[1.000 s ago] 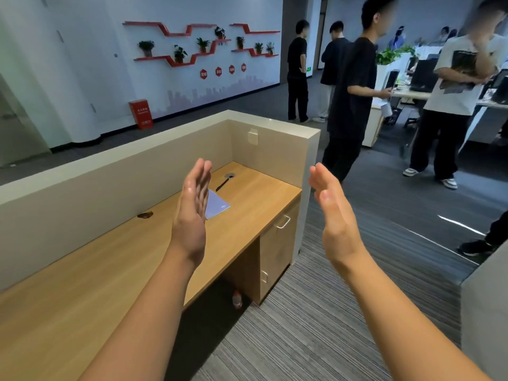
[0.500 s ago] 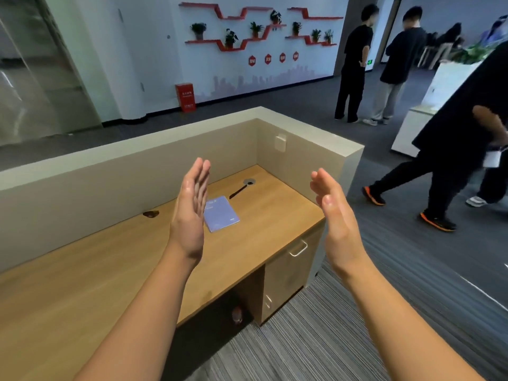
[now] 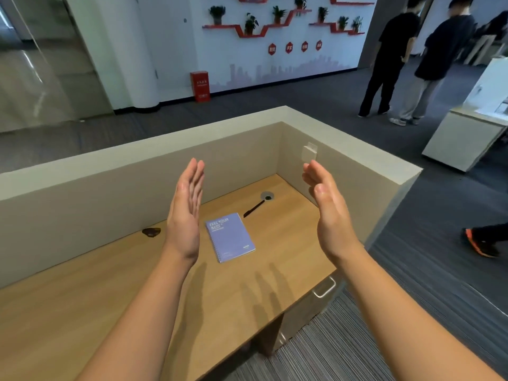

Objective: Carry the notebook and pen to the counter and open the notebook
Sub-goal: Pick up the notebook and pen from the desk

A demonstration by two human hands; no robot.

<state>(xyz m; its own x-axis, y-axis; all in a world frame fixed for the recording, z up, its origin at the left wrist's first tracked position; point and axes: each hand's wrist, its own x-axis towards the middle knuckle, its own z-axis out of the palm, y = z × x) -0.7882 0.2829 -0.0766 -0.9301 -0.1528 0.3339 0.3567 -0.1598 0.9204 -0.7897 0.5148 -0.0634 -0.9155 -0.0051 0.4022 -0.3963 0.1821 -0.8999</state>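
Notebook (image 3: 230, 236) lies closed on table (image 3: 82, 312), pen (image 3: 254, 209) just beside; my hands (image 3: 184, 215) (image 3: 331, 213) hover empty, fingers spread; nothing picked up.

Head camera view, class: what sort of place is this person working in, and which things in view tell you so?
Most likely an open-plan office. A wooden desk is walled by a low beige partition and has a drawer unit beneath; grey carpet covers the floor, and potted plants stand on red wall shelves.

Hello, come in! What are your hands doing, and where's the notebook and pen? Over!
Left hand and right hand open, empty, above desk. Notebook closed, flat on desk; pen just beyond it. Nothing blocking.
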